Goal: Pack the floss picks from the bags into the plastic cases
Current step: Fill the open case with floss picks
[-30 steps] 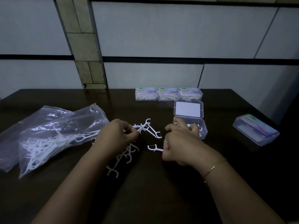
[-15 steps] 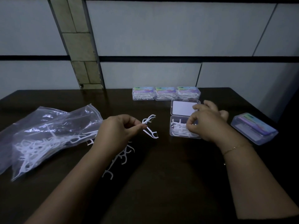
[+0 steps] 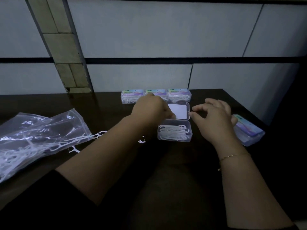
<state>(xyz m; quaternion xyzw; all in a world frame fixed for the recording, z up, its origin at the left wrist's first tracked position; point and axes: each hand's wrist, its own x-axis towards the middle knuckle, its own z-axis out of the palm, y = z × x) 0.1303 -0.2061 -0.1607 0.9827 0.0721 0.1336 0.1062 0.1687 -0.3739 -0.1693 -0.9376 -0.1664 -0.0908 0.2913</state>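
Now both hands meet at the open case (image 3: 174,131) in the middle of the frame, whose tray is already heaped with picks (image 3: 173,131) — a load that looks near full, I judge. Its lid (image 3: 178,111) lies flipped back behind the tray. The left hand (image 3: 152,109) sits over the lid's left edge, fingers curled down; whether its grip has the lid I cannot tell. The right hand (image 3: 214,117) hovers just beside the lid's right edge, its grip loose and holding nothing, seemingly poised to help fold it shut. Three filled cases (image 3: 156,95) line the back of the bench (image 3: 166,180) — parked clear of the work. Another case (image 3: 248,129) waits at right. At left, the bag (image 3: 36,140) spills loose picks (image 3: 73,149) within easy reach.
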